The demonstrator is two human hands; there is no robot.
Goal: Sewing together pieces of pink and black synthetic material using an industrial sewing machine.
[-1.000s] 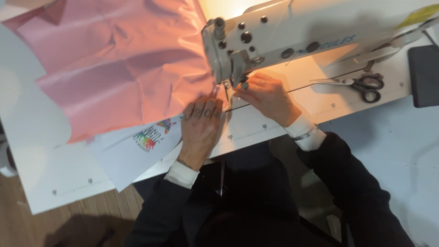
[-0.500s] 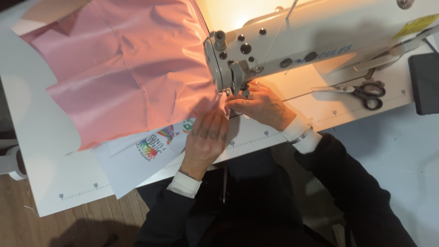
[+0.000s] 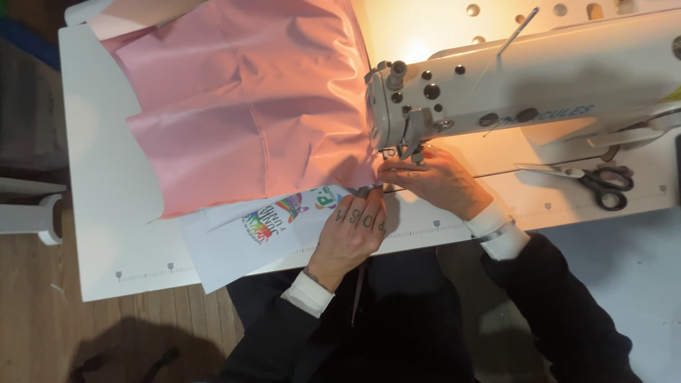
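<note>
**Hands at the needle**

Sleeves, dark with white cuffs, enter from the near edge. My left hand (image 3: 355, 227) lies knuckles up, fingers curled and close together, pressing the near edge of the pink fabric (image 3: 248, 113) onto the white table (image 3: 106, 213), apparently to keep it flat. My right hand (image 3: 433, 181) sits just beside it under the head of the sewing machine (image 3: 496, 99), fingertips pinched narrow on the fabric edge at the needle, probably to guide it. A printed paper sheet (image 3: 241, 241) lies partly under the fabric. Scissors (image 3: 589, 181) rest to the right, well apart. Fabric spreads away leftward.
</note>
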